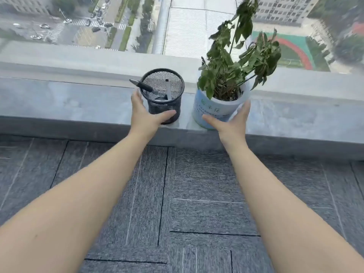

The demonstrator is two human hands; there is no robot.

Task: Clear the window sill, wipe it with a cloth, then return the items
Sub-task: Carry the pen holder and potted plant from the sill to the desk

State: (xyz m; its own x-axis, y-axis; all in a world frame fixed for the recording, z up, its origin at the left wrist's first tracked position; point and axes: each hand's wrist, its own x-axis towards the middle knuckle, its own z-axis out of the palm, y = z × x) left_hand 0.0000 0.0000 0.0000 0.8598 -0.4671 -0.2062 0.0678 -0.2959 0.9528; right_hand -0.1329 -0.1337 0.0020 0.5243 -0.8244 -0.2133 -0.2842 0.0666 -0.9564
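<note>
A grey stone window sill (78, 103) runs across the view under the glass. On it stands a black mesh pen holder (163, 95) with a black pen (145, 88) leaning out to the left. To its right stands a white and blue pot (214, 109) with a droopy green plant (236, 62). My left hand (145, 115) is cupped around the holder, fingers along its left side and thumb across its lower front. My right hand (230, 121) is cupped around the pot, thumb at its front, fingers on its right side. Both items rest on the sill.
Grey carpet tiles (177, 203) cover the floor below the sill. Behind the sill is the window glass, with streets (78, 26) and a sports field (291, 52) far below. No cloth is in view.
</note>
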